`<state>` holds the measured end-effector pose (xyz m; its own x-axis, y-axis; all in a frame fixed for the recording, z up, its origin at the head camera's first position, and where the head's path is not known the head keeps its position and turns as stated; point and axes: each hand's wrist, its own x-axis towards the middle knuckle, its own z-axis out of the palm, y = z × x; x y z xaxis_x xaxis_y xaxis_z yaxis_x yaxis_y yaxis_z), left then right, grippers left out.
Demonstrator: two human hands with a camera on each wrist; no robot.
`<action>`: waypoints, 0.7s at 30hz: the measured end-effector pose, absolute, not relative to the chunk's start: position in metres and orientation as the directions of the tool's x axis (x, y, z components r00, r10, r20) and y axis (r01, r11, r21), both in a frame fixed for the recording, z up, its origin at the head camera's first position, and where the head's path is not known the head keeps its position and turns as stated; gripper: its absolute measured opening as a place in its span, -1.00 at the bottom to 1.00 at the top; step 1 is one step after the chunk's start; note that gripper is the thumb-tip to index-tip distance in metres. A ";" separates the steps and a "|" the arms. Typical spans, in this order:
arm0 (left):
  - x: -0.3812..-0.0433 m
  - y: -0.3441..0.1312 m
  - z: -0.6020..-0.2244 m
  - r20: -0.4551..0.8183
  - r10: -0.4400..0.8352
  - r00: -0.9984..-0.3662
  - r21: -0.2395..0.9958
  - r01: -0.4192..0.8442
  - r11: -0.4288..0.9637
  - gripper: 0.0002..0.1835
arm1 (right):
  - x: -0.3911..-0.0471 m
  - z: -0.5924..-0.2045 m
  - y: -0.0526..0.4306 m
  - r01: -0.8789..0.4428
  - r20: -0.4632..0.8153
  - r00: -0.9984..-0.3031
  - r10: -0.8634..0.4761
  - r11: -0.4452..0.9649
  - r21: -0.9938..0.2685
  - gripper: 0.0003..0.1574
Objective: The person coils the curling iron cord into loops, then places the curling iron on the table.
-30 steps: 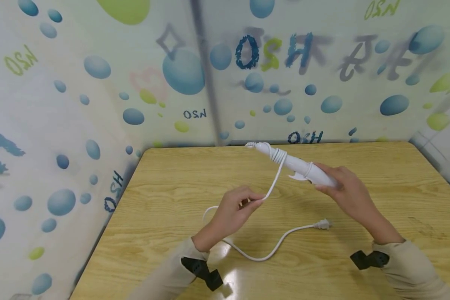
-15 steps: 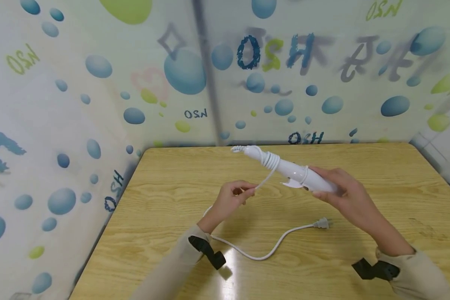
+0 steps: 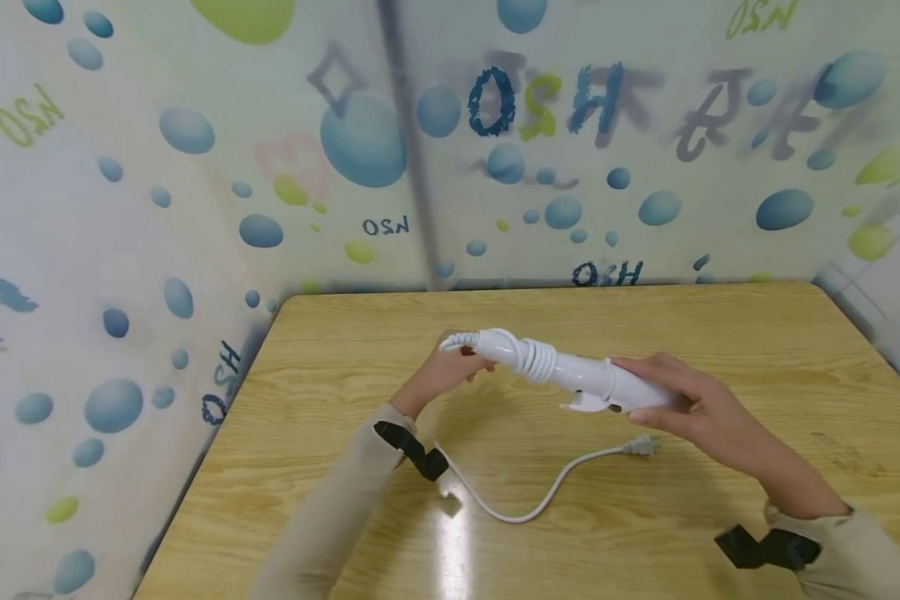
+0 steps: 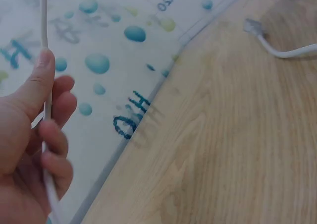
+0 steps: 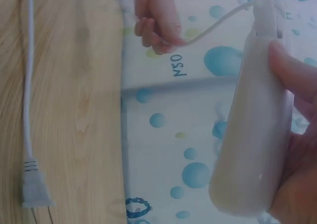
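Observation:
A white wand-shaped electric appliance (image 3: 581,373) with a small lever on its underside is held above the table, tilted slightly down to the right. My right hand (image 3: 708,412) grips its thick rounded end, thumb and fingers on opposite sides. White power cord (image 3: 536,360) is wound in several tight turns near the other end, by the ribbed cord sleeve (image 3: 459,341). Partly hidden behind that end, my left hand (image 3: 438,375) pinches the cord. In the left wrist view, the cord (image 4: 44,26) runs between thumb and fingers and down across the palm.
On the wooden table (image 3: 330,517), the cord's loose length (image 3: 521,520) curves round to a two-pin plug (image 3: 640,445), below the appliance in the head view. A patterned wall covering (image 3: 600,175) stands behind the table and along its left side.
My left hand has moved left and away from me with the cord, passing behind the appliance's corded end. That end has swung lower and left, while my right hand keeps its grip.

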<state>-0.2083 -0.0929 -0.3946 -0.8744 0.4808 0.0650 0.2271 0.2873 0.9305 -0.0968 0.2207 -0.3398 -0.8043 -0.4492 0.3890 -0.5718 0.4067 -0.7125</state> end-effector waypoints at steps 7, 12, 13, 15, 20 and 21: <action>-0.219 -0.099 -0.392 0.104 0.611 -0.785 0.935 0.286 0.209 -0.74 | -0.096 -0.334 0.227 -0.569 0.399 -0.811 -0.428 0.418 -0.708 -0.27; -0.231 -0.099 -0.392 0.193 0.655 -0.730 0.911 0.382 0.157 -0.58 | -0.095 -0.332 0.227 -0.597 0.394 -0.777 -0.491 0.376 -0.709 -0.27; -0.233 -0.098 -0.391 0.199 0.644 -0.739 0.904 0.392 0.171 -0.54 | -0.095 -0.332 0.227 -0.598 0.386 -0.769 -0.509 0.360 -0.716 -0.27; -0.235 -0.095 -0.387 0.178 0.619 -0.765 0.893 0.390 0.226 -0.53 | -0.094 -0.333 0.226 -0.600 0.372 -0.755 -0.540 0.340 -0.724 -0.28; -0.235 -0.089 -0.372 0.124 0.551 -0.825 0.852 0.374 0.367 -0.76 | -0.095 -0.337 0.227 -0.584 0.303 -0.722 -0.622 0.315 -0.748 -0.29; -0.235 -0.089 -0.370 0.138 0.555 -0.821 0.847 0.388 0.364 -0.78 | -0.096 -0.339 0.227 -0.583 0.286 -0.715 -0.637 0.318 -0.747 -0.30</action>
<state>-0.2348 -0.0888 -0.3701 -0.8206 0.5546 0.1376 0.3879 0.3638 0.8469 -0.0955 0.2275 -0.3389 -0.7152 -0.6375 0.2865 -0.5832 0.3184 -0.7474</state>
